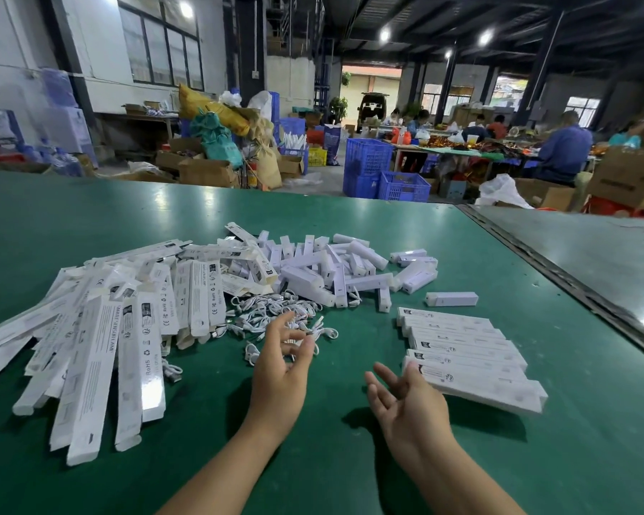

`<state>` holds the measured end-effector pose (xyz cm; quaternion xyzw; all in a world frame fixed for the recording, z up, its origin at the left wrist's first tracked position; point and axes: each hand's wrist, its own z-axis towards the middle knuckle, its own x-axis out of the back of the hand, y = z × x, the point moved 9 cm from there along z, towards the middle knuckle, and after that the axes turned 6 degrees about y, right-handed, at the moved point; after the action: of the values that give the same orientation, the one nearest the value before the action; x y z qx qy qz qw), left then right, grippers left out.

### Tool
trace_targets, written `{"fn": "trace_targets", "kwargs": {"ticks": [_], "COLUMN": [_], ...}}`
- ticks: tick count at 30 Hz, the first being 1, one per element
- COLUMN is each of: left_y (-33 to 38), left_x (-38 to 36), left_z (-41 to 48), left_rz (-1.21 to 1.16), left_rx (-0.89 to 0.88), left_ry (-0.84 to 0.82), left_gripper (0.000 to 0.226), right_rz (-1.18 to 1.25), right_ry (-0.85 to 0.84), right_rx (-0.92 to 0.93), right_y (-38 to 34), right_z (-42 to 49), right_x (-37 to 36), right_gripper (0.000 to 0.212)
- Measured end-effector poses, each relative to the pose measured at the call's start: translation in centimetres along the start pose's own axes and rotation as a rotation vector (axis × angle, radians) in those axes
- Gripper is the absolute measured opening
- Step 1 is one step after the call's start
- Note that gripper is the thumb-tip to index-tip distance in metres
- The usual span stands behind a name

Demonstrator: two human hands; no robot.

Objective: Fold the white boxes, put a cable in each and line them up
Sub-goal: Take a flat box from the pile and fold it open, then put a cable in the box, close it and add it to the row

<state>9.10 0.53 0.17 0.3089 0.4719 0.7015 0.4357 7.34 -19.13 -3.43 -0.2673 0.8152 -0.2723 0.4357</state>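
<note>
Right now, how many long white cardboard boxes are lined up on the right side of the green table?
6 long white cardboard boxes, side by side in one row beside the right hand; the tight packing could hide another.

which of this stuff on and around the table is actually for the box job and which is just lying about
For the job: flat unfolded boxes, loose white cables, row of folded boxes.
Just lying about: blue crates, cardboard cartons, white plastic bag, yellow sack, heap of white sticks (unsure).
</note>
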Motion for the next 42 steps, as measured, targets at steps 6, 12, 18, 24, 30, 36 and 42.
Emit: {"fn": "trace_targets", "kwargs": {"ticks": [6,12,18,24,30,36,42], "left_y": [0.1,0.0,0.0,3.4,3.1,1.1,0.1], "left_x": [0.5,0.6,1.1,4.4,9.4,10.4,10.9], "left_z": [0.2,0.2,0.5,1.0,2.0,2.4,2.7], "left_rz": [0.022,0.031,0.049,0.498,0.916,1.010,1.000], "left_rx": [0.020,0.030,0.041,-0.203,-0.085,0.093,0.157], "left_ry": [0.035,0.039,0.083,0.318,0.521,0.414,0.370], "left_gripper": [0.034,0.036,0.039,0.035,0.055,0.069,0.069], "right_rz": [0.061,0.031,-0.106,-0.597,-1.039,-1.165,-1.224], "right_ry": [0.048,0.038,0.030,0.027,0.190,0.261,0.256], "right_rx": [-0.014,-0.136,-0.190,0.435,0.760,0.790,0.833], "right_y": [0.2,0.8,1.0,-3.7,-7.7,-9.4,-9.2], "right_z": [-0.4,-0.5,-0.7,-0.6,0.0,1.1,1.1], "right_x": [0.5,0.7,1.0,0.0,0.2,1.4,1.2], "right_gripper": [0.022,0.030,0.038,0.043,0.051,0.056,0.055]}}
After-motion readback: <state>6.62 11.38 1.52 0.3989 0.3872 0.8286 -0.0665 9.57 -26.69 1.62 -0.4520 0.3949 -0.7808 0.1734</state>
